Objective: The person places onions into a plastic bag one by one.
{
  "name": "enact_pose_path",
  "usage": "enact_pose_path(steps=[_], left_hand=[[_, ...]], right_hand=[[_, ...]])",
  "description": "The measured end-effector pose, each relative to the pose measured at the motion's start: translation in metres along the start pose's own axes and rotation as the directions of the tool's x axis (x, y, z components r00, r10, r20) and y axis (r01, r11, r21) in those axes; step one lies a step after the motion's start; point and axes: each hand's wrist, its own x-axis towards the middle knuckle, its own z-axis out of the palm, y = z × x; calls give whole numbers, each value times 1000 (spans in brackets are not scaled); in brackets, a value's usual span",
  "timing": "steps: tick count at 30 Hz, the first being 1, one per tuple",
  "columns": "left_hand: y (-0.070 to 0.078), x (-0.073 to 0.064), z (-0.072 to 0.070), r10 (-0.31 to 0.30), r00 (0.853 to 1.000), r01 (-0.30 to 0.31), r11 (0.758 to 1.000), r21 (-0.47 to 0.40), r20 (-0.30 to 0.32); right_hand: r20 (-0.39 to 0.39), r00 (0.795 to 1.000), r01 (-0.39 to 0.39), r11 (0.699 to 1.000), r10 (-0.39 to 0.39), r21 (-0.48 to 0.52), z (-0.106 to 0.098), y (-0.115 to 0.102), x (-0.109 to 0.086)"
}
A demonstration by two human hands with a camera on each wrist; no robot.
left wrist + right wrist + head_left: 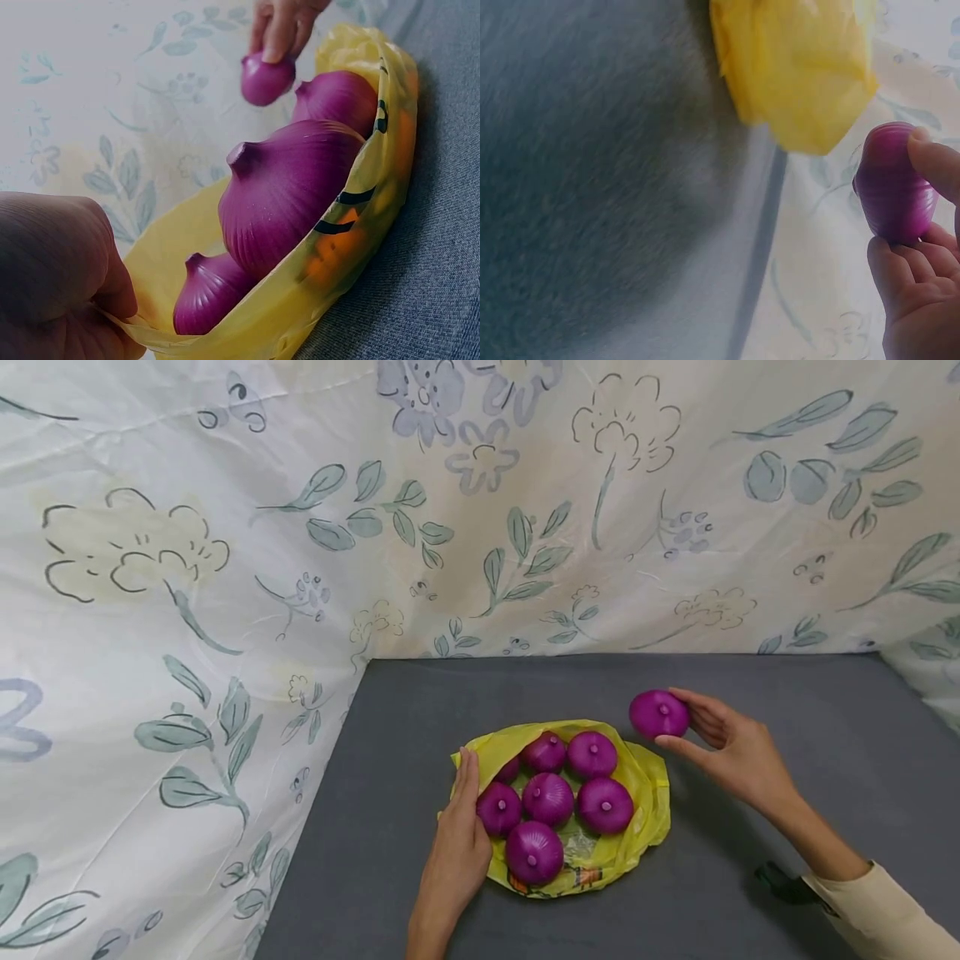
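Several purple onions (548,799) lie in an opened yellow plastic bag (654,793) on the dark table. At the bag's left side my left hand (460,852) holds its rim; the left wrist view shows the rim pinched between thumb and fingers of that hand (60,277). Beyond the bag's far right side, my right hand (738,752) grips a single onion (658,714) between thumb and fingertips. That onion (896,184) is held apart from the bag in the right wrist view. One onion at the bag's left is partly hidden under the rim.
A dark grey tabletop (360,827) spreads around the bag. Floral cloth (480,552) hangs behind the table and along its left side. A dark strap (787,885) shows at the right sleeve.
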Motion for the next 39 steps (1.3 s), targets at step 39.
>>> enact_pose_path(steps=[39], left_hand=[[3,1,-1,-5,1000,5,1000,13,1]], right_hand=[[108,974,182,971,-200,156,17,-62,-39]])
